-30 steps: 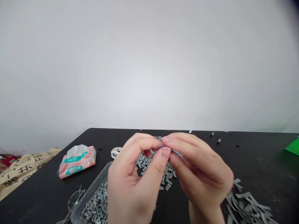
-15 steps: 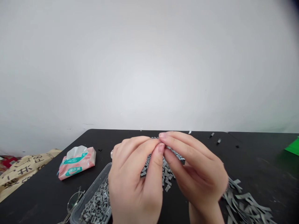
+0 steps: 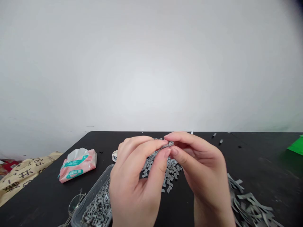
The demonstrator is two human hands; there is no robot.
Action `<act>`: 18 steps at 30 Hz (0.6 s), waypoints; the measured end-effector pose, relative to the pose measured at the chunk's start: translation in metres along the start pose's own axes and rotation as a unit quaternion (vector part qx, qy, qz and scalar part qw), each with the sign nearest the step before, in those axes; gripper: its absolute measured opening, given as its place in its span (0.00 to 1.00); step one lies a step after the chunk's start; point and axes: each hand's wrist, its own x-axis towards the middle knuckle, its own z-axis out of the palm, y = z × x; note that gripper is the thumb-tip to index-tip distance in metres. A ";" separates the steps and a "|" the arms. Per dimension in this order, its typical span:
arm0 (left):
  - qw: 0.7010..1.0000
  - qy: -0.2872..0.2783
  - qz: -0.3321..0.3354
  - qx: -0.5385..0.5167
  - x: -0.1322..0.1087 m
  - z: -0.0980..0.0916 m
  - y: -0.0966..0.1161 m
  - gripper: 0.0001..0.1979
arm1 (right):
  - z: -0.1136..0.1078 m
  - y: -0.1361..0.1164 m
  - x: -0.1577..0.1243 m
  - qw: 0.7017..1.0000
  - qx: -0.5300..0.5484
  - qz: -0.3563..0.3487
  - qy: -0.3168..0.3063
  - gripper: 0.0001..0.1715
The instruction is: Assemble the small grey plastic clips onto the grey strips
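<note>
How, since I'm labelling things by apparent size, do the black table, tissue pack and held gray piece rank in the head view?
1. Black table
2. Tissue pack
3. Held gray piece, partly hidden, yet clearly smallest
</note>
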 end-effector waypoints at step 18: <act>0.954 -0.081 -0.116 -0.264 0.008 -0.006 -0.017 0.12 | 0.003 0.003 0.000 0.939 -0.251 -0.236 0.008 0.14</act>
